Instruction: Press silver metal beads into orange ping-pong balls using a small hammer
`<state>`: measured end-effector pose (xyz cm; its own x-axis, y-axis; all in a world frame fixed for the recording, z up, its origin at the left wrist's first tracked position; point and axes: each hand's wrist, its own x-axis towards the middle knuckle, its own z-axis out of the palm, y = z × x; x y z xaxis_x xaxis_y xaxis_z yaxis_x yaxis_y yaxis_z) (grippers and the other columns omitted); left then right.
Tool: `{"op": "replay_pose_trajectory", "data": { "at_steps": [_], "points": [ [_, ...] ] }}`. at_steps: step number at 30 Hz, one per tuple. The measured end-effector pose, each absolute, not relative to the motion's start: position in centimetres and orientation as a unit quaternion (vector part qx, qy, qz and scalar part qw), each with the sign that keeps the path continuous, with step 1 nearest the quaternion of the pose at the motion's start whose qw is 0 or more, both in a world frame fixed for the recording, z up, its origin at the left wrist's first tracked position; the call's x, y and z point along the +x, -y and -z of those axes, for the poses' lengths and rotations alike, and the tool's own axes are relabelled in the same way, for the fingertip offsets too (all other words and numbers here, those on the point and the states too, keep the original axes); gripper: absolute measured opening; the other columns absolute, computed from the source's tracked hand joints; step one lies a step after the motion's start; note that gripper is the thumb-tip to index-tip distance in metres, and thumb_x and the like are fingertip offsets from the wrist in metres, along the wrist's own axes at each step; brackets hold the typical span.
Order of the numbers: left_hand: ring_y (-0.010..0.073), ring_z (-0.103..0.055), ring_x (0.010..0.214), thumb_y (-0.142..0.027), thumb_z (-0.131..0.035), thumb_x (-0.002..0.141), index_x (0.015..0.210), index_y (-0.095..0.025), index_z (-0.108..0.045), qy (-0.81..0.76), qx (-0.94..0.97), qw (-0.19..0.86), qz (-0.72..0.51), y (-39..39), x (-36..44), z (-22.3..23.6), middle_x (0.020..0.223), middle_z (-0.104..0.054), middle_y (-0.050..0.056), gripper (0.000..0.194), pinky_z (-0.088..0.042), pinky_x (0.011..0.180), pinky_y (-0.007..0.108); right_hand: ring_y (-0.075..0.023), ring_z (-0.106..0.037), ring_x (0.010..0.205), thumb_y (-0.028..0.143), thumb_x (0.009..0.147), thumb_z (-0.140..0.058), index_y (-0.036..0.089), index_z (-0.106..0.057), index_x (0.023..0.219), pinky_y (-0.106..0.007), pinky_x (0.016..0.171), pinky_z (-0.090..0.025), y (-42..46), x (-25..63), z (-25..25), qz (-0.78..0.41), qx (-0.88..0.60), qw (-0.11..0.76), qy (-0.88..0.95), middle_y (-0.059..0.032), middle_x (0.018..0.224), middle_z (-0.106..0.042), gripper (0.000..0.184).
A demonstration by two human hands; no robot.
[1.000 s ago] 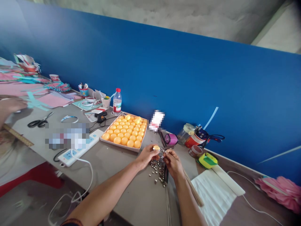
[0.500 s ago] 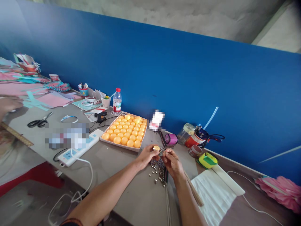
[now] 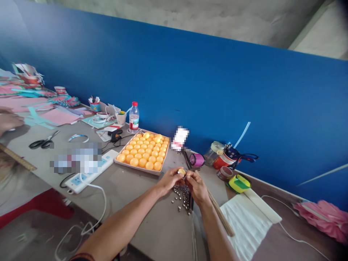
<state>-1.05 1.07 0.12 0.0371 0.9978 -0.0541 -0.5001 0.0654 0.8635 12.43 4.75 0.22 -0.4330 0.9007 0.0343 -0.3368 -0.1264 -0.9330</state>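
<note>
My left hand is closed around an orange ball that looks like a table-tennis ball. The fingers of my right hand are pinched together against the ball's right side; what they hold, if anything, is too small to make out. Below both hands lies a pile of small shiny silver beads or bells on the grey table, partly hidden by my right hand. Left of my hands stands a shallow box full of similar orange balls.
A white power strip, scissors and a water bottle are to the left. Purple tape, a jar, a yellow-green item and a white cloth are to the right. Another person's hand shows at far left.
My right hand has moved slightly left, so its fingertips now meet the ball in my left hand. The whole view has shifted a little.
</note>
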Motion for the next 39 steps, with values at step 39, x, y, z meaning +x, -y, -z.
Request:
{"op": "replay_pose_trajectory", "data": {
  "at_steps": [39],
  "points": [
    [0.0143,-0.059,0.069,-0.044,-0.067,0.071,0.105,-0.013,-0.053,-0.440,0.503,0.483,-0.567,-0.42,-0.96,0.27,0.090,-0.062,0.006,0.048,-0.047,0.067,0.028,-0.0120,-0.047,0.049,0.035,0.060,-0.073,0.021,-0.048,0.065,-0.026,0.054,-0.036,-4.77,12.66,-0.32,-0.662,-0.361,0.408,0.515,0.0052,0.049,-0.052,0.030]
  ]
}}
